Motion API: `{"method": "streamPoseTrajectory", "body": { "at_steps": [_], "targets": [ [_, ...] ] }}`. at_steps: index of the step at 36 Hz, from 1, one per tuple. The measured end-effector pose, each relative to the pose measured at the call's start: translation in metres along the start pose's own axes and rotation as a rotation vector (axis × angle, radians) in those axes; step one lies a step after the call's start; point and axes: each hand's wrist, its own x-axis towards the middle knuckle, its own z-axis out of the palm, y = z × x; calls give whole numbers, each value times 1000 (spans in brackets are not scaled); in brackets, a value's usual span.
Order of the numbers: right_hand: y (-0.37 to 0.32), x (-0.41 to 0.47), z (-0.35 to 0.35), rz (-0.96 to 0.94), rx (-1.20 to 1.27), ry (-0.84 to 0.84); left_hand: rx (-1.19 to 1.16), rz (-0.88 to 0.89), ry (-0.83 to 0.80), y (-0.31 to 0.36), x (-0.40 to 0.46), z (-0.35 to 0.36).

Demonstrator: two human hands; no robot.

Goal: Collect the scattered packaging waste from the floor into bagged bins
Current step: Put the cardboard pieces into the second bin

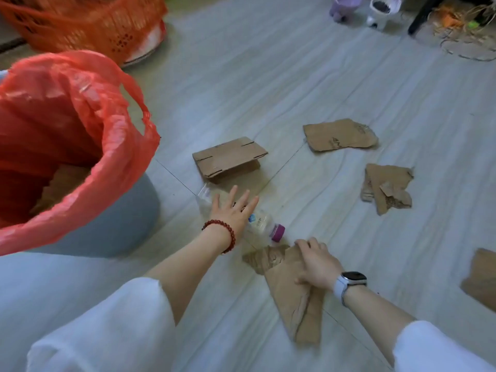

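A grey bin point(126, 226) lined with a red plastic bag point(80, 108) stands at the left, with cardboard inside it. My left hand point(232, 212) reaches out with spread, straight fingers over a clear plastic bottle point(261, 226) with a purple cap lying on the floor. My right hand point(316, 263) grips a torn cardboard piece point(295, 304) near the floor. A folded cardboard piece point(228, 158) lies just beyond the bottle. Two more torn pieces lie at the right, one point(341, 138) farther away and one point(386, 186) closer.
An orange mesh basket point(94, 25) stands at the back left. Another cardboard piece point(483, 275) lies at the right edge. Small pots point(381, 9) and straw-like clutter point(461, 22) sit at the back right. The floor is pale tile.
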Motion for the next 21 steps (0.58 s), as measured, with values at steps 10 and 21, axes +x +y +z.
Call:
{"method": "streamPoseTrajectory", "body": {
  "at_steps": [10, 21],
  "targets": [
    [4, 2, -14, -35, 84, 23, -152, -58, 85, -8, -10, 23],
    [-32, -45, -148, -217, 621, 352, -732, -96, 588, -30, -66, -119]
  ]
}}
